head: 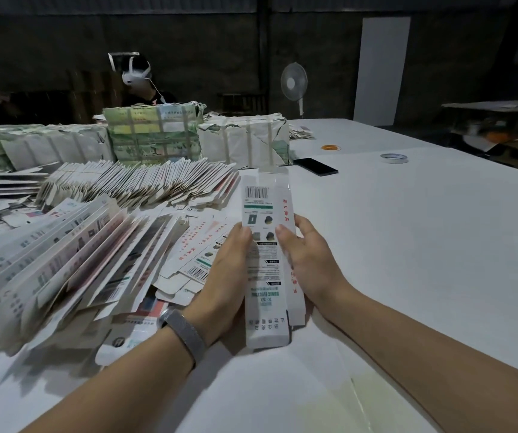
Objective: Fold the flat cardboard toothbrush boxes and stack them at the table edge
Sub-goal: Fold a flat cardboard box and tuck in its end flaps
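Observation:
A long white toothbrush box (265,214) with a barcode near its far end and green print is held lengthwise above the table in the middle of the view. My left hand (223,276) grips its left side, thumb on the printed face. My right hand (309,264) grips its right side, thumb on top and fingers curled behind. The box looks partly opened into a tube, its far flap standing up. Loose flat boxes (189,254) lie just left of my hands, and several more fan out in a heap (57,264).
A row of flat boxes (139,182) stands on edge behind the heap, with strapped bundles (154,134) beyond it. A black phone (315,166), a tape roll (394,158) and rubber bands (331,147) lie on the white table. A person sits at the far side beside a fan (294,82).

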Demonstrator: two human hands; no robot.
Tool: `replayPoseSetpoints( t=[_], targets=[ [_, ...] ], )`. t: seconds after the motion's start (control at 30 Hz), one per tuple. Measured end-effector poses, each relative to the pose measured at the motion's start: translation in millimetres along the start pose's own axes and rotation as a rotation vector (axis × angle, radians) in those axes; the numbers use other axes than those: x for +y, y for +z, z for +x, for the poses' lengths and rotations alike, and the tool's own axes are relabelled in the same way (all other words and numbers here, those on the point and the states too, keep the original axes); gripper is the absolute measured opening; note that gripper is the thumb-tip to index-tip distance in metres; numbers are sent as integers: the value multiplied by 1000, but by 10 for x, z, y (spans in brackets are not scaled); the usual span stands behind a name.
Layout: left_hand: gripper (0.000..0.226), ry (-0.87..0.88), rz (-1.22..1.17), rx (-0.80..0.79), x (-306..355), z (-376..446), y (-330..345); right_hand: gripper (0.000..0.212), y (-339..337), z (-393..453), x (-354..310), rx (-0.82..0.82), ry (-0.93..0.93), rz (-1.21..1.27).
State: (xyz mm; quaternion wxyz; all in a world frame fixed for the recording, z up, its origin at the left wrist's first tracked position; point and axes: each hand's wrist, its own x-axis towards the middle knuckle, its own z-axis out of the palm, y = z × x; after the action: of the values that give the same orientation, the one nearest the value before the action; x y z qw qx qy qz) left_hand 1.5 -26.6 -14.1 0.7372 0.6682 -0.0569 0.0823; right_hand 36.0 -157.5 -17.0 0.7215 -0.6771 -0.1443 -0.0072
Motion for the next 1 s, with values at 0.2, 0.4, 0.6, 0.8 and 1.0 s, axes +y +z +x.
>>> replayPoseSetpoints(
  t=[0.2, 0.4, 0.6, 0.8, 1.0],
  targets=[
    [62, -35, -120, 25, 20, -18, 17, 38, 64, -46, 37, -117, -41, -120],
    [58, -130, -158, 94, -33, 3, 0, 39, 106, -76, 28, -134, -9, 18],
    [52, -84, -170, 63, -53, -5, 16, 47, 116, -118, 42, -126, -30, -57],
    [59, -24, -118, 47, -70, -10, 50, 55, 116, -139, 58, -179, -49, -121],
    [38, -59, -54, 61, -31, -4, 39, 47, 118, -135, 18, -219, -19, -46]
  ],
)
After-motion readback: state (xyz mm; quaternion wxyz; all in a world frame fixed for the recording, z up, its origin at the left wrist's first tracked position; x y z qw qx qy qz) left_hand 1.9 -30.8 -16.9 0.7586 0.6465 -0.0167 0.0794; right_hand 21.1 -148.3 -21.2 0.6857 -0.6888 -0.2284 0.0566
